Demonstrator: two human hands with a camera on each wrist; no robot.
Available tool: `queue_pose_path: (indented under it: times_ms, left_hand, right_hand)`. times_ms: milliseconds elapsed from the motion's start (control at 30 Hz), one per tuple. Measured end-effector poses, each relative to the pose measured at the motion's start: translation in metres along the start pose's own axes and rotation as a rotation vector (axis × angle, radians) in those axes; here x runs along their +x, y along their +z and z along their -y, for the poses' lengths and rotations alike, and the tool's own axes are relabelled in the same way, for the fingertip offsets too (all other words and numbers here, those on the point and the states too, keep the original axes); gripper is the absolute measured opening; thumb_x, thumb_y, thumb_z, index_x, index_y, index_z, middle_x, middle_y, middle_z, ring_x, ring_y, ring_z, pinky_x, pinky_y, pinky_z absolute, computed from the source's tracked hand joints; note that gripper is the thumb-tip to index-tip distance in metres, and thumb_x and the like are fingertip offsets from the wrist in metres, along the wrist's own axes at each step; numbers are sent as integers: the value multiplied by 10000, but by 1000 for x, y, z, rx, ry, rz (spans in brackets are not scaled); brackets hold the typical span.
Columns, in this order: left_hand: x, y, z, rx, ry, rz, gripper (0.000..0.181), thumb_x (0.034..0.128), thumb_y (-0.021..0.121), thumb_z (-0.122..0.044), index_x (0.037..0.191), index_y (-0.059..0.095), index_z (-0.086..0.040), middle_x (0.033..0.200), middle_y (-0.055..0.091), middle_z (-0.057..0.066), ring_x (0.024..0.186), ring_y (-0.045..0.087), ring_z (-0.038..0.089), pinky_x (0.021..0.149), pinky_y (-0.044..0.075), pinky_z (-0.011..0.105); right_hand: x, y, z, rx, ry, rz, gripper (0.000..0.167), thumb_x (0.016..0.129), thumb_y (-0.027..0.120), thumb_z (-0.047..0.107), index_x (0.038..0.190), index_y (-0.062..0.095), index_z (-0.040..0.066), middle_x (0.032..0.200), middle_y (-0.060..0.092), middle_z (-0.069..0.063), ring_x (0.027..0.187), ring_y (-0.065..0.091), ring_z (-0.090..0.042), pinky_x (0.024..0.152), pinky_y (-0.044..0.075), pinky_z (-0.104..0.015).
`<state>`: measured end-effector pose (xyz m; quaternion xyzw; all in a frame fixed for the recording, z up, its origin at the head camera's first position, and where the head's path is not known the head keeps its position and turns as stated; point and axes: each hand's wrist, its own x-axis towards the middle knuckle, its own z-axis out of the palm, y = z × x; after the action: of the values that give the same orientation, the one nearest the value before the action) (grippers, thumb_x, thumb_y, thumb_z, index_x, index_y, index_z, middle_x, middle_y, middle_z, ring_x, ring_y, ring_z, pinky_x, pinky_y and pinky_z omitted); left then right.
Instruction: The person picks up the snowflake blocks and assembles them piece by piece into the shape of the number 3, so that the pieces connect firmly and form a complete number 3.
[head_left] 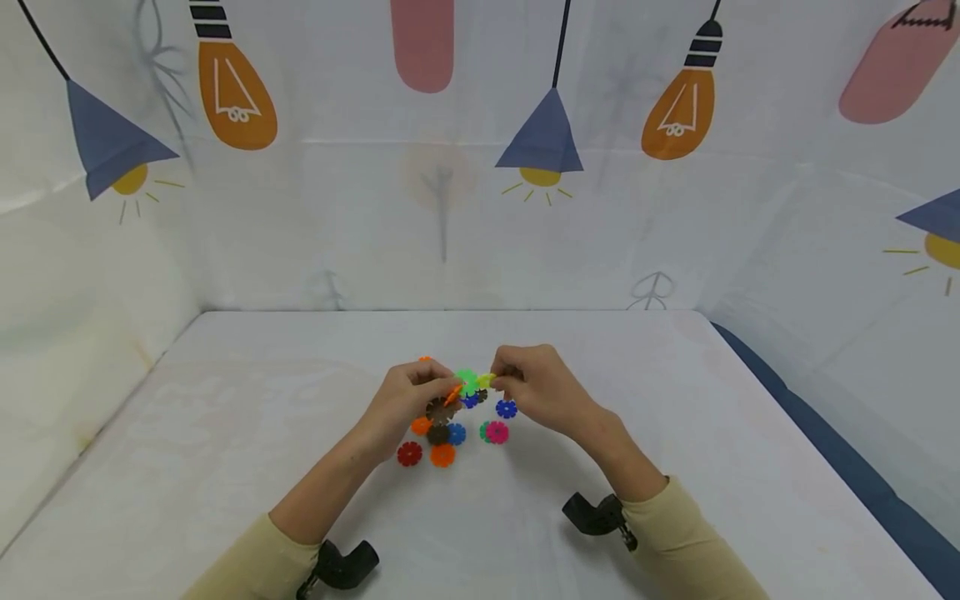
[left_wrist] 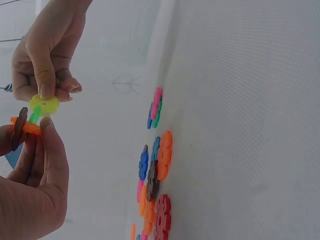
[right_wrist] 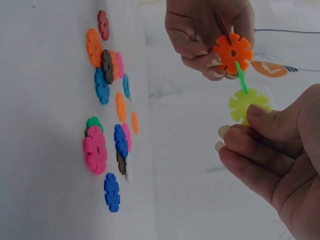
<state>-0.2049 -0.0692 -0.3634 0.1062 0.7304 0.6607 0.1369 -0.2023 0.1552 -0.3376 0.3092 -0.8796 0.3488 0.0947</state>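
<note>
Above the table, both hands hold a short chain of notched plastic discs shaped like flowers. My left hand (head_left: 405, 404) pinches its orange disc (right_wrist: 233, 54), with a brown disc (left_wrist: 19, 129) slotted on beside it. A green disc (head_left: 467, 382) links the orange one to a yellow disc (right_wrist: 248, 104); in the right wrist view it shows edge-on. Between thumb and fingers, my right hand (head_left: 542, 387) pinches the yellow disc by its far edge. The slots where green and yellow meet are too small to judge for depth.
Loose discs lie on the white table (head_left: 225, 467) beneath the hands: a red one (head_left: 409, 454), an orange one (head_left: 442, 455), a pink one (head_left: 497, 432) over a green one, a blue one (head_left: 507, 408) and several others. A printed white curtain (head_left: 360, 225) stands behind.
</note>
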Motion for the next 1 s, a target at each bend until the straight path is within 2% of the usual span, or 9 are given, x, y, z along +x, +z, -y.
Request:
queue_pose_path:
  times_ms: [200,467,700,867,1000]
  left_hand:
    - [0,2,1,-20,-14,-11,248,953,647,-266,964,681,-20,786,688,52,688,592,181,664,502,264]
    - [-1,0,-1,-25,-11,-26,244,953,635,-243,953,677,-2,768,666,39,682,573,173,665,500,261]
    - [-2,0,0,-72,-43,-47,227,972,593,-221,948,668,-8,774,648,29,707,577,175,659,487,246]
    - [-1,4,3,-133,-69,-30,231,975,587,-235,940,657,-17,789,638,33,727,588,177,673,475,254]
    - [1,4,6,-144,-65,-19,237,975,591,-244,935,651,-18,798,639,42,729,586,184,665,470,252]
  right_hand:
    - [-1,3,-1,-27,-33,-30,147,880,691,-31,833,638,98,781,705,2,592,549,-32,619,542,-196]
    - [0,11,0,28,-35,-51,180,905,642,-59,800,620,86,772,712,-33,616,666,-151,591,548,-195]
    - [1,15,2,39,-50,-67,198,902,630,-77,787,619,84,771,722,-39,601,632,-25,598,555,-189]
    - [-1,19,4,28,-52,-85,167,895,619,-98,793,621,34,758,720,-90,585,612,-28,594,549,-178]
    - [-1,19,5,15,-53,-89,171,894,624,-98,794,618,41,752,716,-83,582,604,-31,591,545,-171]
